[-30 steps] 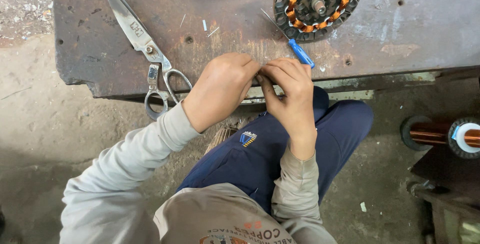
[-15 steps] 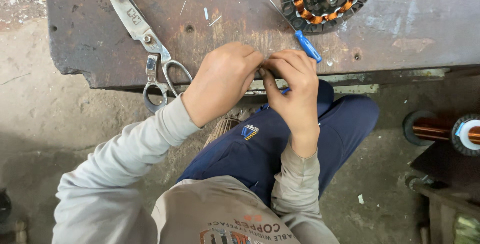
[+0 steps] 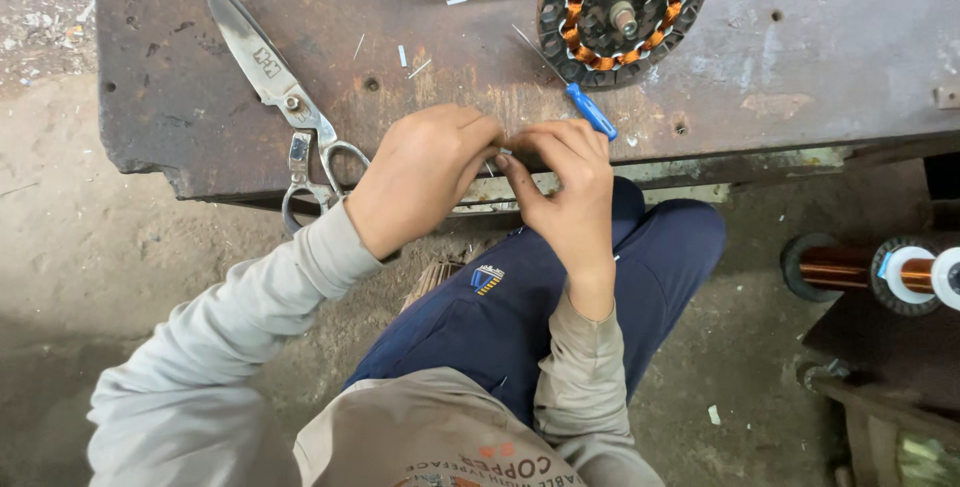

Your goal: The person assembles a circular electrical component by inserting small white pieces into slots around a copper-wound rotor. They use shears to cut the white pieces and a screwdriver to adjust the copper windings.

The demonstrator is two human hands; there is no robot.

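Observation:
My left hand (image 3: 420,177) and my right hand (image 3: 565,182) meet fingertip to fingertip at the front edge of a rusty metal table (image 3: 800,67). Between them they pinch a small white strip (image 3: 505,150), mostly hidden by the fingers. Just beyond my right hand lies a blue-handled screwdriver (image 3: 590,110), its shaft pointing toward a round stator with copper windings (image 3: 622,7). Large metal scissors (image 3: 285,97) lie to the left of my left hand, handles hanging over the table edge.
Small white scraps (image 3: 402,55) are scattered on the table. A spool of copper wire (image 3: 870,272) sits low at the right on a dark stand. My knees in dark blue trousers (image 3: 560,297) are under the table edge, above a dusty concrete floor (image 3: 60,247).
Both hands stay together at the table edge, fingers shifting slightly on the strip. The view has drifted a little; nothing on the table has moved.

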